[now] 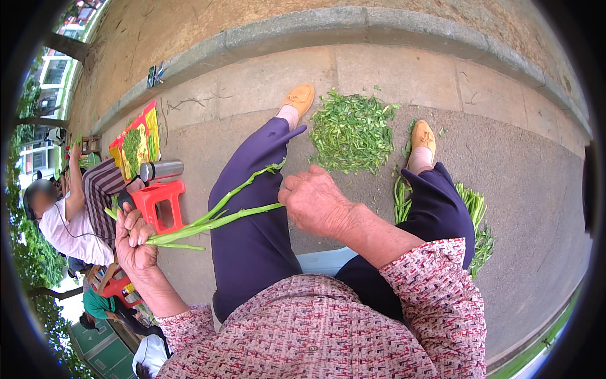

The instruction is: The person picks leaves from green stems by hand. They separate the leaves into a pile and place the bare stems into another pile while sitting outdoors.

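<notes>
My left hand is closed around the lower ends of several long green vegetable stems, which stretch to the right across my left thigh. One stem ends in a small leafy tip. Another runs straight to the curled fingers of my right hand, which pinches its far end. Beyond the right hand, a wide heap of plucked green leaves lies on the pavement between my shoes. Beside my right leg, bundles of green stems and leafy stalks rest on the ground, partly hidden by the trouser leg.
To the left stand a red plastic stool and a steel flask. A red and yellow sheet carries chopped greens. A seated person is close by, with others behind. A stone kerb curves across the far side.
</notes>
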